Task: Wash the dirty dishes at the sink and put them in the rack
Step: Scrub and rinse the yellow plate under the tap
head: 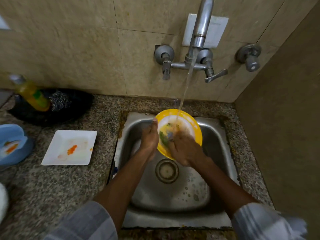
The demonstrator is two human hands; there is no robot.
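Note:
A yellow-rimmed plate (190,122) with a white middle is tilted over the steel sink (216,135), under water running from the wall tap (200,37). My left hand (149,138) holds the plate by its left edge. My right hand (183,148) grips a green and yellow sponge (167,135) and presses it on the plate's face. A square white plate (69,148) smeared with orange sauce lies on the counter left of the sink. A blue bowl (12,144) with orange residue sits at the far left.
A black basin (72,110) at the back left holds a yellow soap bottle (32,95) and a steel scrubber (60,101). Speckled granite counter (52,187) surrounds the sink. A brown wall (285,118) closes the right side. A white object (2,200) peeks in at left.

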